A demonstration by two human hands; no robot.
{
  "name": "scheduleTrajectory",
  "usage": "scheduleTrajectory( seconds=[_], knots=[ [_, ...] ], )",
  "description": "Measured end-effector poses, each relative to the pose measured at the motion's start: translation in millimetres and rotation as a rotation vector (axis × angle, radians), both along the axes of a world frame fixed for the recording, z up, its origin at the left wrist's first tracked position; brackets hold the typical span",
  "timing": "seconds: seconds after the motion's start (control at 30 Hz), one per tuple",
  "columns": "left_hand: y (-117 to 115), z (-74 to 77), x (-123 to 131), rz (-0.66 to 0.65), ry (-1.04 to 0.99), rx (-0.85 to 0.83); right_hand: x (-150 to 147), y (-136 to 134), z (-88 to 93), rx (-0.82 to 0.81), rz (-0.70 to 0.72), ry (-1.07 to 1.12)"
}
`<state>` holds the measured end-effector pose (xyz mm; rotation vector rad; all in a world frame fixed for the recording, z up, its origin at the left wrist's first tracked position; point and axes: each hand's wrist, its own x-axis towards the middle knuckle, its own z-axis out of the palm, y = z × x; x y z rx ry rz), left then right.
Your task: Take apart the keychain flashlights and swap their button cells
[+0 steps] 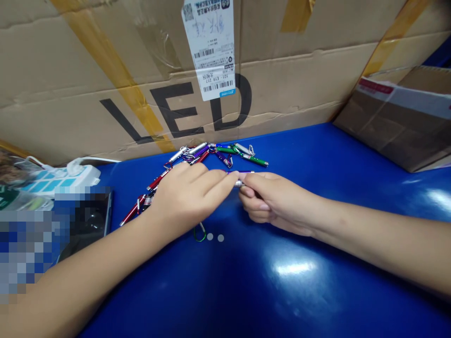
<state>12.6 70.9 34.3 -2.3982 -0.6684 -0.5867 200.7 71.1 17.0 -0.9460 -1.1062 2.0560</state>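
A small silver penlight (239, 183) shows only partly between my hands, which meet at it. My right hand (264, 199) pinches it between thumb and curled fingers. From the other side my left hand (193, 190) closes on it, its own fingers mostly hidden behind its back. Just beyond the fingertips lies a purple penlight (248, 172). Several coloured penlights with clips, among them a green one (255, 160) and a red one (133, 211), form a loose pile behind and left of my left hand. Nearer me are a green carabiner clip (200, 234) and two small silvery discs (215, 237).
A large cardboard box (282, 70) marked LED stands along the back of the blue table (282, 291). Another carton (394, 122) is at the right. On the left are a white power strip (61, 180), a dark phone-like device (91, 218) and a plastic bag (26, 202).
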Motion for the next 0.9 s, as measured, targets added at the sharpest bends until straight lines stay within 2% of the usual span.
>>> scheduleTrajectory(
  seconds=[0.13, 0.2, 0.27, 0.4, 0.47, 0.53, 0.63, 0.67, 0.73, 0.9],
  knots=[
    [3, 5.6, 1, 0.14, -0.309, -0.643, -1, 4, -0.6, 0.135, -0.08, -0.052],
    [4, 8.2, 3, 0.212, -0.387, -0.92, -1, 6, -1.5, 0.189, -0.089, -0.098],
    [5, 8.3, 3, 0.229, -0.383, -1.009, 0, 7, -3.1, 0.211, -0.091, -0.123],
    [10, 1.9, 2, 0.132, -0.352, -0.759, 1, 9, -7.2, 0.162, -0.069, -0.083],
    [12, -1.2, 0, 0.108, -0.367, -0.723, 3, 11, -8.9, 0.185, -0.069, -0.086],
    [14, -2.2, -1, 0.145, -0.435, -0.917, 4, 13, -10.0, 0.275, -0.089, -0.139],
    [14, -0.6, -2, 0.222, -0.481, -1.379, 6, 15, -10.4, 0.412, -0.111, -0.255],
    [14, 0.1, -2, 0.225, -0.469, -1.439, 7, 15, -10.1, 0.437, -0.114, -0.28],
    [15, 0.5, -1, 0.202, -0.417, -1.331, 7, 15, -9.4, 0.43, -0.113, -0.282],
    [16, -6.8, -4, 0.049, -0.17, -0.545, 5, 14, -7.9, 0.204, -0.074, -0.157]
  ],
)
